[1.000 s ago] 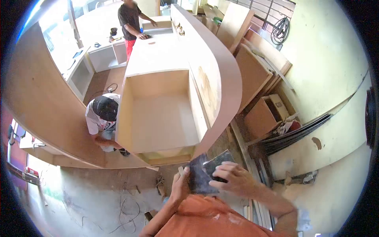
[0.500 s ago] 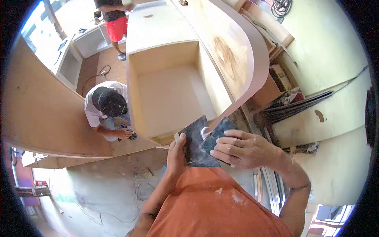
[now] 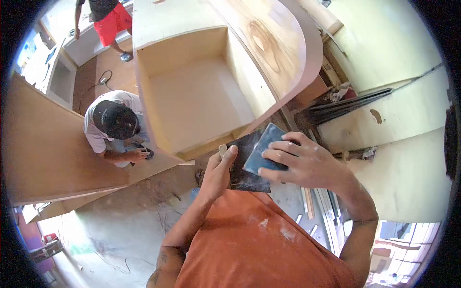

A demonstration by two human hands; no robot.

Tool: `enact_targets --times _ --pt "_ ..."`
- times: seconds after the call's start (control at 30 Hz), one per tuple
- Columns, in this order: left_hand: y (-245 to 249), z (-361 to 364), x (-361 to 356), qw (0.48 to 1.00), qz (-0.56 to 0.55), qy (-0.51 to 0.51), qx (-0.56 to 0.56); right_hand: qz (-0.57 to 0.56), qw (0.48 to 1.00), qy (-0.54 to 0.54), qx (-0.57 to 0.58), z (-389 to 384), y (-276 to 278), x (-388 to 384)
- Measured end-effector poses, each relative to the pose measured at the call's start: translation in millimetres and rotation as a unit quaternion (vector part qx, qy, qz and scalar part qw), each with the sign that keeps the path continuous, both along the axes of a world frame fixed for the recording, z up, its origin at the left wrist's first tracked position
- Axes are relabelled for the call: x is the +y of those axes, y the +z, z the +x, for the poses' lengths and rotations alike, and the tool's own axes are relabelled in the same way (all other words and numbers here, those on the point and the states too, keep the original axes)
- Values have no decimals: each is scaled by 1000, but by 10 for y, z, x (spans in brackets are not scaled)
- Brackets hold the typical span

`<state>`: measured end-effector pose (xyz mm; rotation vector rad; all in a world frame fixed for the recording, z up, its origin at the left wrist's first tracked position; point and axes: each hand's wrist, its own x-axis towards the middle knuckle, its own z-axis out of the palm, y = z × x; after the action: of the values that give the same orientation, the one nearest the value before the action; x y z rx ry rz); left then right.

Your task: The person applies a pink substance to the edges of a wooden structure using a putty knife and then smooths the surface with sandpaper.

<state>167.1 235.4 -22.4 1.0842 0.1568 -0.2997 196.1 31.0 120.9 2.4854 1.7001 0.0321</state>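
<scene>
My left hand (image 3: 217,174) grips a dark, white-smeared flat board (image 3: 242,178), its thumb pressed near a small pale wooden piece at the board's left edge. A bluish flat spreader (image 3: 261,156) is in my right hand (image 3: 309,163), fingers laid across its face. It is tilted and overlaps the right part of the board. Both are held in front of my orange shirt, just below the near corner of a wooden cabinet (image 3: 192,103) with an open-topped compartment. No white paste shows between the plates from here.
A person in a dark cap (image 3: 115,120) crouches left of the cabinet, holding a dark tool. Another person in red shorts (image 3: 113,24) stands further back. A curved wooden panel (image 3: 62,149) rises at the left. Long strips (image 3: 326,211) and a black bundle (image 3: 350,106) are at the right.
The spreader has turned to show more of its bluish face, and the white dab beside it is out of sight. The camera view has shifted, moving the cabinet and people leftward and up.
</scene>
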Motion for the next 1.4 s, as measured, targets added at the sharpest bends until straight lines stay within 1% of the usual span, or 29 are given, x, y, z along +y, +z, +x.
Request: enact_targets --times 0.1,0.17,0.33,0.37,0.43,0.47,0.53,0.57,0.6,0.67,0.7,0.73,0.77,0.8,0.83,0.87,0.9,0.93,1.0,1.03,1.07,1.1,1.13,1.17,1.2,1.27,1.3,1.33,1.4 --pt "127 28 25 996 74 -44 19 -1 999 -33 -13 -129 53 -66" --pt "105 15 -47 997 60 -43 12 7 998 -58 -12 -190 13 -137" --pt "230 46 -237 997 24 -61 34 170 972 -165 -10 -470 -233 -375" --pt "217 5 -370 985 -109 -38 125 250 952 -175 -6 -564 -305 -378" --pt "160 -121 -637 914 -317 -9 254 439 882 -153 73 -723 -572 -345" --pt "91 -189 -754 908 -330 -28 258 527 828 -153 119 -791 -795 -294" --pt "23 -220 -913 918 -312 -9 245 608 756 -226 91 -857 -1374 -288" --pt "-49 -221 -921 903 -374 -25 212 583 746 -299 119 -833 -1471 -352" --pt "-13 -205 -924 919 -350 -21 182 586 744 -298 116 -722 -1500 -500" --pt "-57 -230 -961 939 -297 -20 173 341 875 -342 44 -483 -1514 -897" --pt "-29 -223 -995 940 -293 -22 172 345 872 -344 43 -513 -1614 -989" --pt "12 -199 -1048 946 -276 -11 168 503 742 -431 106 -536 -1726 -1075" --pt "41 -167 -1104 951 -263 5 162 631 576 -491 168 -509 -1753 -1131" --pt "44 -140 -1149 951 -264 10 158 631 580 -486 171 -477 -1756 -1193" --pt "31 -119 -1183 913 -341 -35 223 779 310 -416 353 -462 -1742 -1245" --pt "4 -107 -1230 861 -413 -81 285 822 -3 -293 488 -455 -1702 -1284" --pt "-93 -133 -1305 841 -456 -136 258 822 -4 -293 489 -472 -1667 -1274" --pt "-204 -150 -1393 842 -454 -134 260 799 30 -330 502 -498 -1640 -1204" --pt "-317 -172 -1525 767 -555 -260 191 745 96 -398 526 -534 -1550 -995" --pt "-278 -185 -1529 821 -486 -244 173 715 129 -428 537 -548 -1544 -961" --pt "-321 -150 -1551 825 -481 -242 172 716 126 -424 540 -599 -1610 -1015" --pt "-399 -93 -1578 896 -382 -120 193 717 278 -355 532 -700 -1723 -1096" --pt "-452 -42 -1607 939 -275 9 208 698 423 -276 508 -802 -1803 -1141" --pt "-218 2 -1684 942 -248 110 197 754 314 -278 506 -883 -1838 -1149" --pt "-224 36 -1696 943 -247 114 194 752 315 -273 510 -858 -1757 -1157" --pt "-257 69 -1714 961 -198 190 43 836 92 -312 441 -862 -1451 -1154" --pt "-176 67 -1758 962 -159 220 19 839 58 -375 389 -801 -1310 -1055" --pt "-188 53 -1818 961 -159 224 19 837 60 -375 393 -789 -1317 -1062" --pt "-223 -33 -1911 957 72 282 -7 793 122 -459 381 -820 -1365 -1077"
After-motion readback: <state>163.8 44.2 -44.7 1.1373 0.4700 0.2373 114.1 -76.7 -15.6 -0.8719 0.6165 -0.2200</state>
